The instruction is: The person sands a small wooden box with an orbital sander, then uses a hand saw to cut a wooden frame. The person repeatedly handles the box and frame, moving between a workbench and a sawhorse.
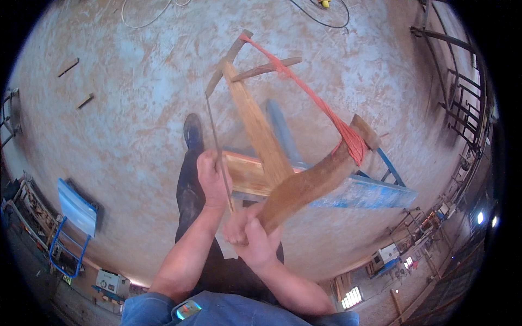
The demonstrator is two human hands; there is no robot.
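A wooden frame saw (258, 127) with a thin blade and a twisted red cord (312, 92) stretches away in front of me. My right hand (255, 236) is closed around the near end of its curved wooden arm (312, 182), beside the blade's lower end. A short wooden stick (263, 69) is caught in the cord near the far end. My left hand (213, 176) is curled at the left end of a wooden board (250, 176), right by the blade; its fingertips are partly hidden. The board lies on a blue bench (364, 190), partly covered by the saw.
My dark shoe (193, 130) stands left of the bench. Two small wood offcuts (85, 100) lie on the floor at left. A chair with a blue frame (70, 247) stands at lower left, a dark metal rack (465, 95) at right. Cables (331, 24) run across the far floor.
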